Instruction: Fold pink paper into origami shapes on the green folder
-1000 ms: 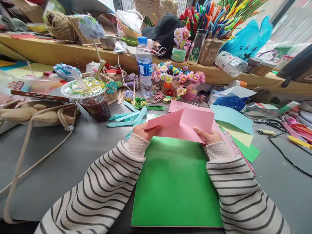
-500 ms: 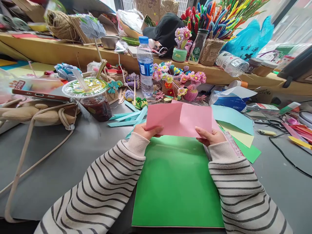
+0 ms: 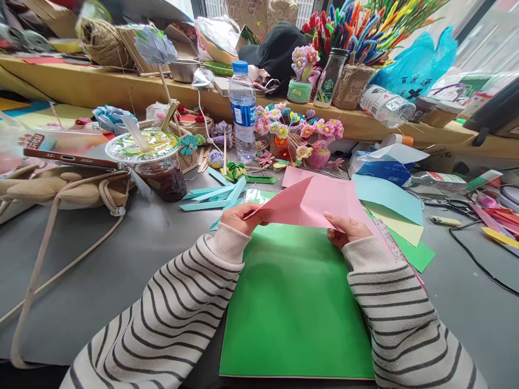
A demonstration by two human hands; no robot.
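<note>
Pinching pink paper at both ends, thumbs on top, left hand and right hand, over far edge of green board. Half second ago paper faced me flatter; now left half tips at crease, so it's apparently hinging there (my read). Paper matte, thin; board glossy, rectangular; teal strips beyond, slim, straight-edged.

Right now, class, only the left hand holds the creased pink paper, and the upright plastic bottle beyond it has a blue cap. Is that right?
Not quite: the head view shows the right hand holding the creased pink paper too, along with the left hand. The upright plastic bottle does have a blue cap.
</note>
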